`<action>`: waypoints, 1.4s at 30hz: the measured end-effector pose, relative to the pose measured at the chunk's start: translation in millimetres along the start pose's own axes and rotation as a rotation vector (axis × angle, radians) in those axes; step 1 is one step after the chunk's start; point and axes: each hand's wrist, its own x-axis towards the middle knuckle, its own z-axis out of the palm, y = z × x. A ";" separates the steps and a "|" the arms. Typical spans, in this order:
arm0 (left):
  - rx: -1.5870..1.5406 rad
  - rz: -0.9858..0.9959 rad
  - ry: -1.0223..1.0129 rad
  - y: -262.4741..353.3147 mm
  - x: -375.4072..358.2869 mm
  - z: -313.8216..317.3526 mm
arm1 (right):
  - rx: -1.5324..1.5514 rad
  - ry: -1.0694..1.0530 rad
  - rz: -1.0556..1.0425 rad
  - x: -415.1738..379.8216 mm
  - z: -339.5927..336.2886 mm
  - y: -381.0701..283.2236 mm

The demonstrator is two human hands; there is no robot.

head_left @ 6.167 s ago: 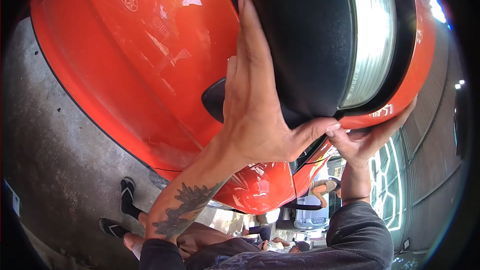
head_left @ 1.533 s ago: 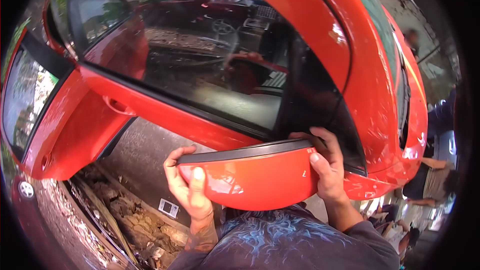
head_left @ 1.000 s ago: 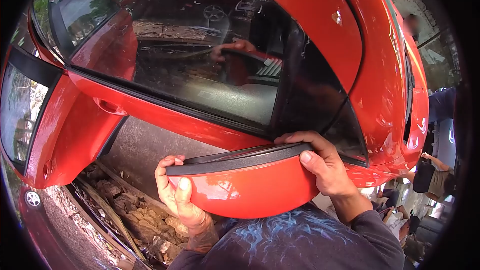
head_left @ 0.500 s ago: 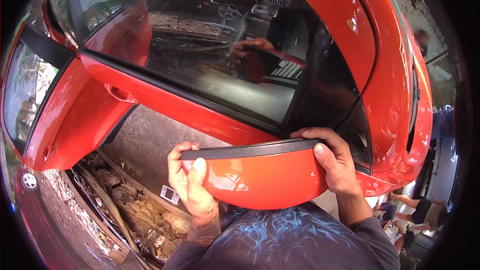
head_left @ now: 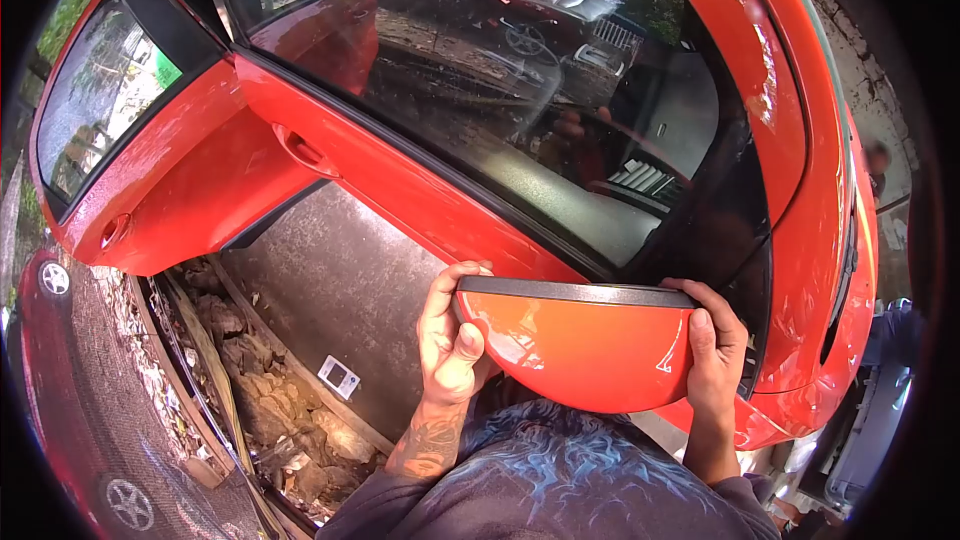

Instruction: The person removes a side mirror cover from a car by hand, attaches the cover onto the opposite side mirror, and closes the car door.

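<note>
A red car side mirror housing point(head_left: 585, 355) with a black rim is held up in front of my chest, between both hands. Its rounded red shell faces the camera, and any mirror glass is hidden. At its left end my left hand point(head_left: 450, 340) grips with the thumb on the red shell and fingers behind. My right hand point(head_left: 715, 350) clasps the opposite end, fingertips over the black rim and thumb on the shell. Just beyond lies the red car door point(head_left: 400, 190), with its dark window point(head_left: 480, 110) reflecting the surroundings.
Another red door point(head_left: 190, 190) stands swung out at the left. Below it are a grey concrete slab point(head_left: 320, 270), a small white card-like item point(head_left: 338, 378) and broken rubble point(head_left: 275, 400). A dark red car point(head_left: 70, 370) shows at the far left.
The side mirror housing and both hands have shifted right in view, and the housing sits more level. The car and ground have also shifted in view. Both hands keep their grip.
</note>
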 end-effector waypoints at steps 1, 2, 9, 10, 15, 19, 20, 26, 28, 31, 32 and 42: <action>-0.012 -0.006 0.014 2.1 -0.1 2.1 | 0.001 -0.001 0.001 0.6 -0.2 0.6; -0.025 -0.012 0.027 3.4 0.4 3.4 | 0.009 -0.008 0.005 1.4 -0.8 1.0; -0.028 -0.003 0.055 3.1 -0.4 4.1 | 0.040 -0.037 -0.002 4.9 -2.0 0.7; -0.007 -0.004 0.045 3.2 0.3 2.9 | 0.027 -0.010 0.006 5.2 -0.8 0.5; 0.062 -0.010 0.066 7.6 -2.9 6.8 | 0.221 -0.055 0.136 3.0 -0.6 -1.4; 0.168 0.076 0.120 -0.3 5.6 0.2 | 0.343 -0.075 0.129 1.5 0.8 16.4; 0.168 0.079 0.102 -1.1 7.2 3.1 | 0.461 -0.105 0.143 -1.3 1.1 23.3; 0.107 -0.044 0.254 3.9 11.3 13.6 | 0.638 -0.158 0.170 -12.9 -0.2 26.6; 0.122 -0.042 0.336 5.6 11.9 30.9 | 0.569 -0.120 0.145 -11.9 1.5 27.9; 0.103 -0.067 0.434 10.6 10.0 41.4 | 0.570 -0.047 0.064 -20.2 4.2 30.4; 0.062 -0.090 0.447 10.9 10.4 45.0 | 0.573 -0.012 -0.022 -24.1 5.9 36.3; 0.204 -0.164 0.550 20.5 10.2 51.9 | 0.107 -0.008 -0.246 -59.2 1.5 77.3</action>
